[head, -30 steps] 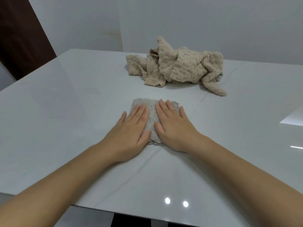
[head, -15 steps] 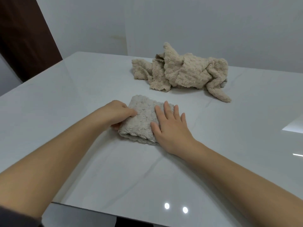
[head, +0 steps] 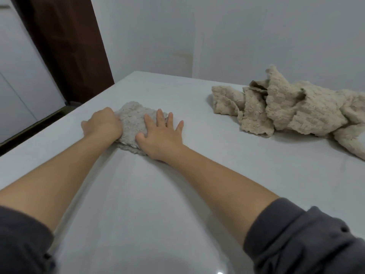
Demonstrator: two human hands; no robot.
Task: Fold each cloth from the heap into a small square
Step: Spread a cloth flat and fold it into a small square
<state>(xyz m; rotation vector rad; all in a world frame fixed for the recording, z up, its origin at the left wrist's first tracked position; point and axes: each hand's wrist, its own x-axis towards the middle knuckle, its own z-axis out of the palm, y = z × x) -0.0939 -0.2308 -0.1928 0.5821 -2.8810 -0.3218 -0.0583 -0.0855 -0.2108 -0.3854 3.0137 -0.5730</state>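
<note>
Folded cloth near table edge: left hand grips, right hand presses.

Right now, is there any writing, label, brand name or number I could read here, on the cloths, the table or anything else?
None: no readable text shows anywhere.
The folded cloth, the heap of cloths, the table, the wall, the brown door and the dark sleeve carry no visible words, tags, numbers or signs.
</note>
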